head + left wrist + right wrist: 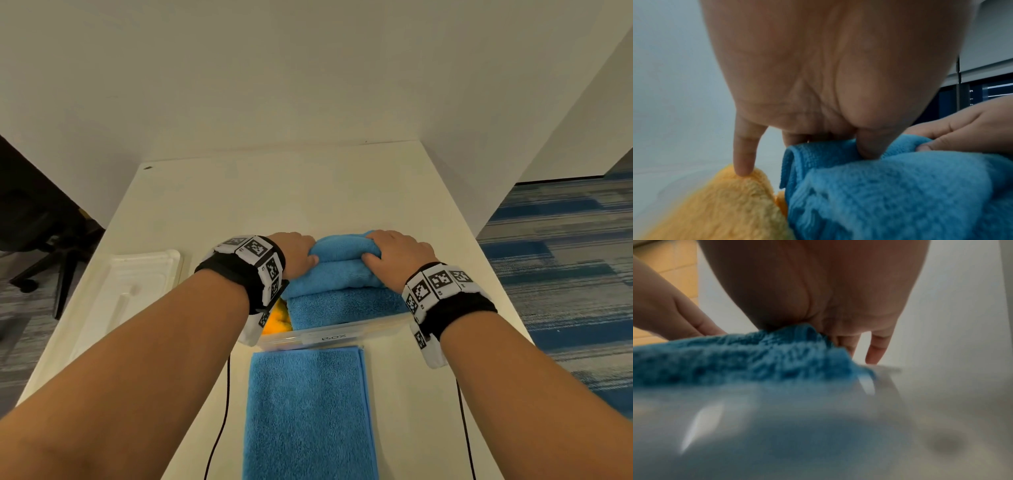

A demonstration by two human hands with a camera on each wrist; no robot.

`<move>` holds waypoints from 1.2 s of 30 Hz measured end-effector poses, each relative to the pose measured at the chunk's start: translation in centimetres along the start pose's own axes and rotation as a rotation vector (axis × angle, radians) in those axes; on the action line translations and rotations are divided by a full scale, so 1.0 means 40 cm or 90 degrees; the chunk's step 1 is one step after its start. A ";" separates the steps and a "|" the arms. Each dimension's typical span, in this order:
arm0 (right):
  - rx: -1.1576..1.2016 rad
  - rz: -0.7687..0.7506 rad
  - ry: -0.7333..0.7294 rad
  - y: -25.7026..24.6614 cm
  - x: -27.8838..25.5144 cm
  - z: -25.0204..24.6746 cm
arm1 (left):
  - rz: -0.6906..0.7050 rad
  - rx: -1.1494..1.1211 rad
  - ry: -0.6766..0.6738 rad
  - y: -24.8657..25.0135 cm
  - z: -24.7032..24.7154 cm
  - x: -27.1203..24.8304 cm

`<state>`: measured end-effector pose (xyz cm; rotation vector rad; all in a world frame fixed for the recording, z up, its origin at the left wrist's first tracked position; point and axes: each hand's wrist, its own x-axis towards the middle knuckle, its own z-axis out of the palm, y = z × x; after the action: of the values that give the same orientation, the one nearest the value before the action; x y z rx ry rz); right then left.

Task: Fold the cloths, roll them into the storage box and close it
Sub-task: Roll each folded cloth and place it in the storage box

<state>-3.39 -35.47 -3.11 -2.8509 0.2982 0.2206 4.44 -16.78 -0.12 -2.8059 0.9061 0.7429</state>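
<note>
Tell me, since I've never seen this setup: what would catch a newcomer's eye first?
Both hands, left hand and right hand, grip a rolled blue cloth over the clear storage box mid-table. An orange cloth peeks out at the box's left end. Another blue cloth lies folded flat in front of the box, and the white lid sits off to the left.

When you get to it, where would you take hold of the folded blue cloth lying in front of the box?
Probably the folded blue cloth by its two near corners, one hand each, from above: it lies flat and long on the table, short edge nearest.
</note>
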 end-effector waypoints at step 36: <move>-0.037 0.065 -0.048 -0.030 0.008 0.045 | -0.021 -0.036 -0.024 0.018 0.057 0.001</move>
<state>-3.03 -33.89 -4.58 -2.8780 0.4287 0.3624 3.09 -16.86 -2.11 -2.8380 0.8429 0.8277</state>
